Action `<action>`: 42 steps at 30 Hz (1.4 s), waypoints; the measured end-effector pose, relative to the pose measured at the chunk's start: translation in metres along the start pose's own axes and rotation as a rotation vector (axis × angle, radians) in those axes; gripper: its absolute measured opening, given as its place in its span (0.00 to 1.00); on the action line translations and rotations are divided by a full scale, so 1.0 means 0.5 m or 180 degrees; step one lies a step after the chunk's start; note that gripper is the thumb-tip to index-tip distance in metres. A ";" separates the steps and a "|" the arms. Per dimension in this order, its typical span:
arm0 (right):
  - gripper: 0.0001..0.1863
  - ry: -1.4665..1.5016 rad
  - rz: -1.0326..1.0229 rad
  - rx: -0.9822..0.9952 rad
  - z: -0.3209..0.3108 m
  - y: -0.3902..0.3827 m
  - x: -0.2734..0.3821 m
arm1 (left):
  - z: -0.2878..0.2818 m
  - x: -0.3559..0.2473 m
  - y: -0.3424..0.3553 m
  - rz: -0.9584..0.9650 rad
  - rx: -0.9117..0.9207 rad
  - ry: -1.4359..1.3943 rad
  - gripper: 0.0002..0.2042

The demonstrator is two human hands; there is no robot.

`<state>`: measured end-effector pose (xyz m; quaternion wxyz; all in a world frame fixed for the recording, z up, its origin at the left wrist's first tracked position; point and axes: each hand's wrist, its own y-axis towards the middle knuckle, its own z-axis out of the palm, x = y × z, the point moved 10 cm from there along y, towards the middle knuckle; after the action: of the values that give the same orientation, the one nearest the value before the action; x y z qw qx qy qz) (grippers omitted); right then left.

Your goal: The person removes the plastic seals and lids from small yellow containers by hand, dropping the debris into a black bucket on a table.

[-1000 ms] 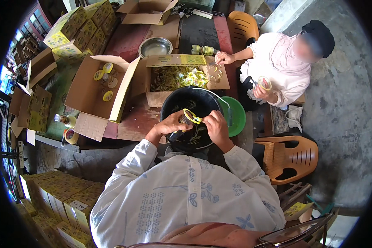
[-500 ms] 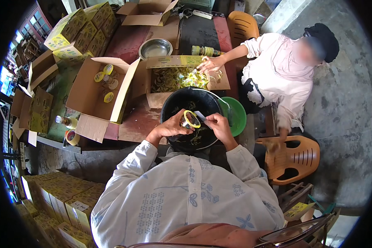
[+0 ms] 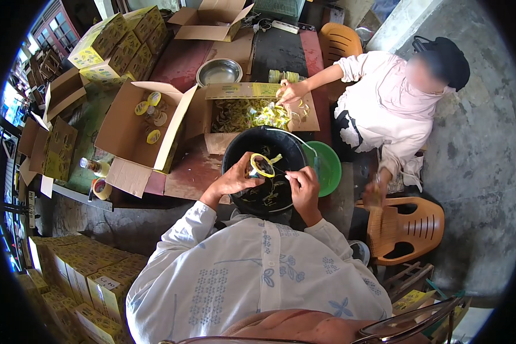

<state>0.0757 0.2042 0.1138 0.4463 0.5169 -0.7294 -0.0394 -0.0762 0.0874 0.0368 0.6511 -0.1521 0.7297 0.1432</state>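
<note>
My left hand [image 3: 234, 179] is closed around a plastic cup [image 3: 262, 166] with a yellow rim, tilted above a black bucket [image 3: 230, 150]. From the rim a short yellow strip [image 3: 277, 158] sticks out to the right. My right hand [image 3: 305, 190] pinches a thin blade [image 3: 280, 171], seen nearly edge-on, with its tip close to the cup's rim. Scraps of yellow strip lie in the bucket. Just beyond it, a shallow carton [image 3: 218, 143] holds a heap of yellow trimmings [image 3: 269, 113].
A green basin [image 3: 331, 166] stands right of the bucket. At left, an open carton [image 3: 117, 129] contains several yellow-lidded cups. A co-worker's hand [image 3: 292, 92] reaches over the trimmings. A metal bowl [image 3: 219, 71], tape roll [image 3: 101, 189], stacked yellow cartons [image 3: 106, 43] and an orange chair [image 3: 418, 229] surround us.
The blade has turned from showing its pale flat side to nearly edge-on, and my right hand has dropped slightly. A yellow strip now stands out from the cup's rim.
</note>
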 end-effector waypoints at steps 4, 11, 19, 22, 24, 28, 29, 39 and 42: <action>0.05 -0.0105 -0.0121 0.0060 0.007 -0.003 0.008 | 0.028 0.009 -0.002 -0.0225 0.0066 -0.0718 0.30; 0.06 -0.0431 -0.0178 -0.0376 0.010 -0.014 0.034 | 0.062 0.020 -0.011 -0.0519 0.0309 -0.1745 0.20; 0.07 0.0132 0.0179 -0.0487 0.007 -0.017 0.009 | 0.035 -0.015 -0.010 -0.0083 0.0010 -0.1312 0.20; 0.07 0.0082 0.0102 -0.0443 -0.002 -0.028 0.018 | 0.033 -0.029 -0.015 0.0363 -0.0058 -0.1345 0.22; 0.07 -0.0055 0.0087 -0.0436 -0.003 -0.038 0.025 | 0.033 -0.001 -0.010 0.0357 -0.0127 -0.1082 0.25; 0.08 -0.0104 0.0064 -0.0556 -0.005 -0.047 0.037 | 0.019 -0.021 -0.015 0.0571 -0.0592 -0.0066 0.32; 0.09 -0.0127 0.0076 -0.0547 -0.001 -0.051 0.036 | 0.016 -0.021 -0.017 0.0557 -0.0651 0.0047 0.32; 0.06 -0.0743 0.0171 -0.0604 0.029 -0.049 0.032 | 0.084 -0.030 -0.023 0.0725 -0.0280 0.0300 0.31; 0.05 0.0160 0.0817 -0.0712 0.024 -0.043 -0.024 | 0.065 -0.027 -0.013 0.0652 -0.0297 0.0267 0.31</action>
<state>0.0839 0.1987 0.0882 0.5205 0.3674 -0.7691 -0.0501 -0.0425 0.0950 0.0464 0.5942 -0.1127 0.7605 0.2363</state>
